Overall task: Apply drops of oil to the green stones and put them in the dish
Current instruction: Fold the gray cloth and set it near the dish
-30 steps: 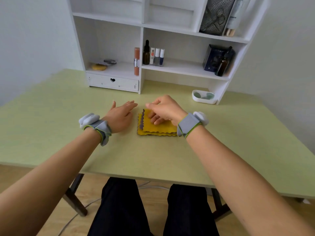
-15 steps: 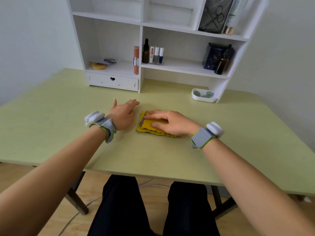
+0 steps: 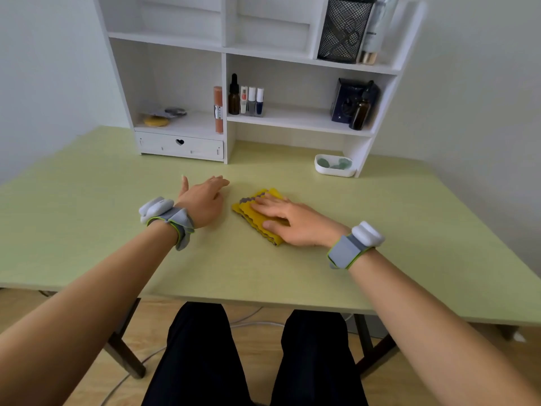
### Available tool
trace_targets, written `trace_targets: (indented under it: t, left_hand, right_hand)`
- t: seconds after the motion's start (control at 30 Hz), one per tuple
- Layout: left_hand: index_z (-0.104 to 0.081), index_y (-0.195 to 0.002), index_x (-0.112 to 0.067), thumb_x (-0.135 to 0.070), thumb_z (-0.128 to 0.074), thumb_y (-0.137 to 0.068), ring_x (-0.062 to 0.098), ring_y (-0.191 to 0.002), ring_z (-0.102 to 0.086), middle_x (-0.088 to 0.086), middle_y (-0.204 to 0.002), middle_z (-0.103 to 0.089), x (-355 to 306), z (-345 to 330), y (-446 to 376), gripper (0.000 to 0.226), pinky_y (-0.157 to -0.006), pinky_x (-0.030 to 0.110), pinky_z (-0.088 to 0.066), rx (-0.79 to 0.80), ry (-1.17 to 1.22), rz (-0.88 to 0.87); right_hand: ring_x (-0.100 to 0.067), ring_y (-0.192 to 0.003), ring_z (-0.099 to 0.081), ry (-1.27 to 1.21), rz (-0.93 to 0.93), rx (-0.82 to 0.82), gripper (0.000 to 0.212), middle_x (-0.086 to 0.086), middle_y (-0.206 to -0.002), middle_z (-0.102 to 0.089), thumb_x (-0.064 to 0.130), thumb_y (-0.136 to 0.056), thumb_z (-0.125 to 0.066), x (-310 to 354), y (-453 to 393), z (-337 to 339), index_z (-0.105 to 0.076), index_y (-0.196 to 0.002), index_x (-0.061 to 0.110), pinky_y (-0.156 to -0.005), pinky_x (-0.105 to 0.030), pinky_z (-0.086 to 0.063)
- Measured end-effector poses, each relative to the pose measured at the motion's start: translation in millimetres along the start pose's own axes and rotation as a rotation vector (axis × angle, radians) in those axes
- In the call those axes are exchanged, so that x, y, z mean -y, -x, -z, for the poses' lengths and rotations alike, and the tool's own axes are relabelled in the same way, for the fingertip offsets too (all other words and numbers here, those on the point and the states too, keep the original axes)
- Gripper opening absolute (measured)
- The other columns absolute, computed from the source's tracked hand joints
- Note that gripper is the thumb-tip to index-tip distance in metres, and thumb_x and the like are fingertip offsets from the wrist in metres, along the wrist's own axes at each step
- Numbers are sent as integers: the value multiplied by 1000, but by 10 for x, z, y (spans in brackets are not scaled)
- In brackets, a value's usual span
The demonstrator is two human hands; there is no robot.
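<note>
A white dish [image 3: 322, 169] stands on the table at the foot of the shelf unit, right of centre, with pale green stones [image 3: 339, 164] lying in it. A brown dropper bottle [image 3: 234, 96] stands on the middle shelf and another brown bottle [image 3: 360, 111] on the right of that shelf. My right hand [image 3: 288, 221] lies flat, palm down, on a folded yellow cloth [image 3: 251, 210] in the middle of the table. My left hand [image 3: 203, 200] rests open on the table just left of the cloth, holding nothing.
The white shelf unit [image 3: 228, 136] fills the table's back, with small nail-polish bottles [image 3: 252, 101], an orange tube [image 3: 218, 109], a black mesh holder [image 3: 342, 27] and a heart drawer [image 3: 179, 145]. The green table [image 3: 87, 215] ends near my knees.
My right hand went from pinching the cloth's top to lying flat on it, and the wrist swung out to the right. The left hand stayed resting beside the cloth.
</note>
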State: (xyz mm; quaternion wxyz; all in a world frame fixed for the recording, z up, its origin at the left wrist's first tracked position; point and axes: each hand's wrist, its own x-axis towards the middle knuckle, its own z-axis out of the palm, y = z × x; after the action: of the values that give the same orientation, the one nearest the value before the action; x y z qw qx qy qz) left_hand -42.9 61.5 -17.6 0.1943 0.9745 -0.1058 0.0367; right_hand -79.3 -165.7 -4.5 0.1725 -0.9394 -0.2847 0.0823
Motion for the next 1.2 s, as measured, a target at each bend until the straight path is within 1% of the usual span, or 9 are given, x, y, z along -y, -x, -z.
trace_targets:
  t: [0.13,0.23,0.3,0.43,0.6,0.73,0.87,0.97,1.2]
  left_hand:
    - [-41,-142,-17,-11,-30,-98,17,-146,-25,2,-154,-35,12,-16,-24,46,-118,54,9,-14,-5,49]
    - [-42,-140,-17,-19,-27,-101,22,-142,-33,2,-152,-39,-1,-18,-16,42,-117,55,8,-4,-11,75]
    - [-41,-141,-18,-18,-26,-101,22,-143,-32,2,-152,-38,-14,-19,-4,42,-118,55,8,7,-20,77]
    - [-40,-140,-17,-16,-24,-101,20,-147,-23,2,-155,-34,-43,-21,17,42,-117,55,10,39,-26,49]
    - [-40,-141,-16,-18,-25,-101,21,-144,-28,4,-153,-37,-58,-37,8,42,-117,56,8,16,-17,25]
    - [-40,-140,-17,-18,-27,-100,22,-145,-27,4,-154,-35,-55,-89,-29,42,-117,57,8,15,-2,-4]
    - [-44,-137,-15,-15,-29,-99,22,-144,-30,4,-151,-40,-97,-146,-72,41,-117,58,7,-6,16,-23]
    - [-43,-137,-15,-14,-29,-99,22,-145,-27,4,-151,-39,-127,-164,-110,41,-117,58,8,4,19,-44]
    - [-35,-144,-14,-8,-35,-95,20,-147,-21,7,-155,-33,-78,-129,-139,50,-118,55,5,2,8,-17]
  right_hand:
    - [-18,-158,-5,65,40,-23,49,-2,-170,-16,24,-111,-35,92,-203,-173,-28,-159,18,-125,-33,2]
    - [-19,-158,-5,94,5,-44,50,-3,-170,-14,25,-111,-32,93,-408,-207,-25,-160,16,-122,-27,3]
    - [-19,-158,-6,92,-45,-68,50,-3,-170,-14,25,-111,-31,36,-530,-169,-26,-160,16,-120,-25,2]
    - [-20,-158,-9,139,-212,-119,50,-4,-171,-13,28,-112,-26,-232,-590,-25,-22,-161,16,-124,-33,-3]
    - [-24,-158,-5,174,-390,-101,52,-7,-171,-8,31,-112,-21,-561,-340,92,-16,-161,15,-127,-38,-7]
    - [-23,-159,2,174,-471,-94,55,-6,-172,1,34,-112,-18,-644,76,35,-7,-162,15,-128,-38,-1]
    - [-22,-159,5,146,-457,-120,55,-5,-172,2,34,-111,-20,-427,375,-133,-6,-162,19,-126,-38,3]
    - [-23,-159,5,129,-398,-131,55,-6,-172,2,34,-111,-21,-159,338,-246,-9,-162,22,-126,-40,4]
    - [-28,-158,1,125,-143,-130,51,-8,-171,-7,38,-110,-27,478,8,-476,-19,-160,35,-126,-45,2]
